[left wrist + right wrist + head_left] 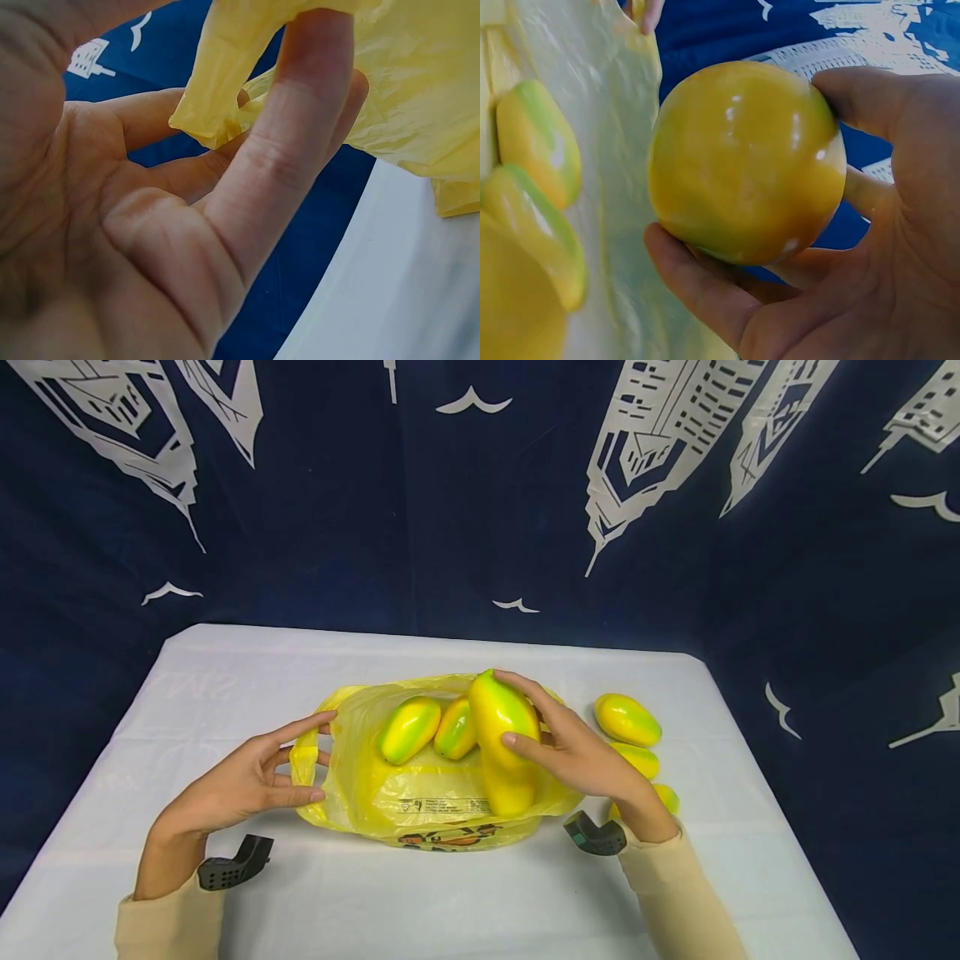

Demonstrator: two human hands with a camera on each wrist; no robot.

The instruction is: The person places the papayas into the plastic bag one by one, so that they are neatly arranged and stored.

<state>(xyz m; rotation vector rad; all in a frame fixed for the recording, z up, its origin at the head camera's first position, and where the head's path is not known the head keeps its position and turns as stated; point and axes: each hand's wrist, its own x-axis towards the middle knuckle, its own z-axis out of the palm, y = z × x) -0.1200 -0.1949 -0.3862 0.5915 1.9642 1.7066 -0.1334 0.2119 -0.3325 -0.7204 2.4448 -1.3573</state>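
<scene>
A yellow plastic bag (442, 785) lies on the table with its mouth spread wide, several yellow-green mangoes inside, such as one mango (411, 731) at the left. At the bag's left end, my left hand (247, 777) has its fingers spread through the handle (303, 760). Bag film (412, 90) drapes over a fingertip in the left wrist view. My right hand (573, 743) grips a large mango (742, 165) over the bag's right side, thumb and fingers on opposite sides. Another mango (517, 300) shows low in the bag in the right wrist view.
Right of the bag, several more mangoes lie on the white table, one mango (628, 720) at the back and others partly behind my right forearm. A dark blue printed curtain (450, 527) hangs behind the table (247, 664). Black wrist cameras sit on both wrists.
</scene>
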